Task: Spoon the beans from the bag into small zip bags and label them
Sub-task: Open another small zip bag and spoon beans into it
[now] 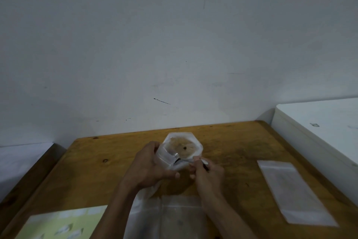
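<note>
An open clear bag of light brown beans (183,146) stands near the far middle of the wooden table (108,169). My left hand (150,167) grips a small clear zip bag (165,158) against the bean bag's left side. My right hand (206,173) pinches the handle of a spoon (182,159); its metal bowl reaches toward the small bag's mouth. More clear zip bags (174,215) lie flat under my forearms near the front edge.
A flat clear zip bag (294,192) lies on the table's right side. A pale green label sheet (58,225) sits at the front left corner. A white cabinet (319,128) stands beyond the table's right edge; a wall rises behind.
</note>
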Available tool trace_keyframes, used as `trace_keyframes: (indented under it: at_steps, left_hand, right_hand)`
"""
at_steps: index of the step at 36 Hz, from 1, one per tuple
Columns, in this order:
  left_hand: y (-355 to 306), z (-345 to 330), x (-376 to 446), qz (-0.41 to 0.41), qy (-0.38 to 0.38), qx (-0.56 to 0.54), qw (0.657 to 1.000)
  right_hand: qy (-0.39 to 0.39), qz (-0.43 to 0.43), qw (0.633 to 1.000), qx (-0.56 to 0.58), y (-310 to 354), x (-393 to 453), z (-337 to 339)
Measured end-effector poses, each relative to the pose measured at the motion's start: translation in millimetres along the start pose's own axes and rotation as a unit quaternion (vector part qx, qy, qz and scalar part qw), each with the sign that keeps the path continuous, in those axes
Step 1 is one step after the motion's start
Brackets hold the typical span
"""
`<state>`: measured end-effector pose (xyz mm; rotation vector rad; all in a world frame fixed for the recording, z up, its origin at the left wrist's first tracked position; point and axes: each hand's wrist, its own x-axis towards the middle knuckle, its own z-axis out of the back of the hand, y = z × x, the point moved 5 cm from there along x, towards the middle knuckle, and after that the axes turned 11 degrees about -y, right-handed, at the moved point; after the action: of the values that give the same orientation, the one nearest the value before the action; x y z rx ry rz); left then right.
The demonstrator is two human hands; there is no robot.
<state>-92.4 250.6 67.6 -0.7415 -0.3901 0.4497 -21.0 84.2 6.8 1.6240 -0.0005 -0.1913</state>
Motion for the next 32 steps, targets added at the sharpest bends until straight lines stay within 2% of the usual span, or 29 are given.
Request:
trace_keyframes:
  at_steps: [6, 11, 24, 29, 32]
  left_hand:
    - [-3.1, 1.6, -1.3, -0.004, -0.002, -0.007, 1.000]
    - [3.6, 4.2, -3.3, 0.009, 0.011, -0.002, 1.000]
    - [8.4, 1.4, -2.6, 0.003, 0.002, 0.020, 1.000]
    - [8.4, 0.9, -0.2, 0.012, 0.005, 0.010, 1.000]
    - [7.8, 0.4, 0.8, 0.024, 0.009, -0.005, 1.000]
  right_hand:
    - [0.014, -0.081, 0.996, 0.035, -5.3, 1.3, -2.6]
    - [0.001, -0.090, 0.994, 0.061, 1.6, 5.7, 6.1]
    - [0.000, -0.021, 0.996, 0.089, 53.7, 21.9, 27.0]
    - [0.030, 0.021, 0.997, 0.074, 72.3, 11.8, 28.3]
    - [0.068, 0.081, 0.994, 0.031, 80.6, -2.2, 24.9]
